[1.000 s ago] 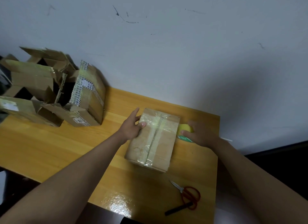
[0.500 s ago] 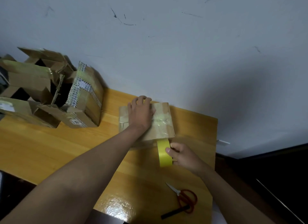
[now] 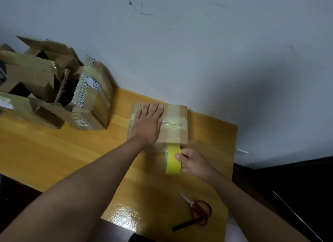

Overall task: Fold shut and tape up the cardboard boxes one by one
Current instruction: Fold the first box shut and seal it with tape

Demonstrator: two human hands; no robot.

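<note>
Head view: my left grip (image 3: 147, 123) lies flat, fingers straight, on the cardboard box (image 3: 177, 133); my right grip (image 3: 191, 162) pinches the yellow tape roll (image 3: 172, 159) on the table (image 3: 54, 151).

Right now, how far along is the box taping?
Done: the small box is folded shut, with tape across its top. In hand: the left hand presses it flat while the right hand holds the yellow tape roll at its near edge. Left: cutting with the scissors, then the open boxes.
</note>
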